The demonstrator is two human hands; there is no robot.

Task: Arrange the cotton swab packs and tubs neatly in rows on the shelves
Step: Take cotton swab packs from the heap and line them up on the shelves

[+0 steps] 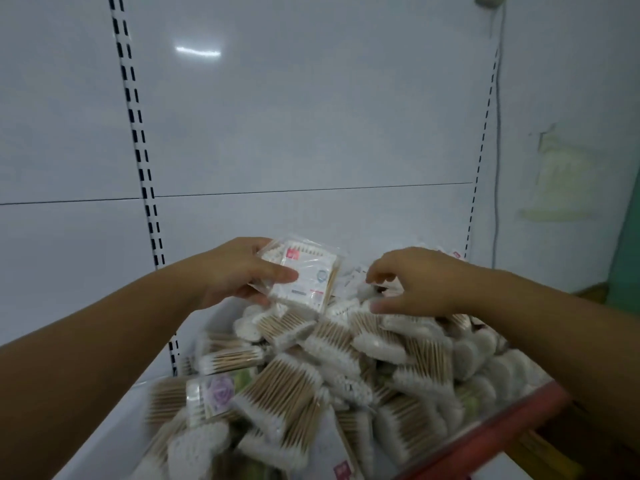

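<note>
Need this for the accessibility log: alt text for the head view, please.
A person's left hand holds a clear cotton swab pack above a jumbled heap of cotton swab packs on a white shelf, while the right hand reaches into the heap's top. Behind is a bare white back panel with slotted uprights.

A heap of cotton swab packs (346,368) lies on the shelf (114,410), filling the view from 5 to 7 o'clock. Behind it, at 12 o'clock, stands the back panel (294,133). One pack (304,271) sits above the heap's far edge, with the left hand (235,271) at its 9 o'clock and the right hand (419,282) at its 3 o'clock.
</note>
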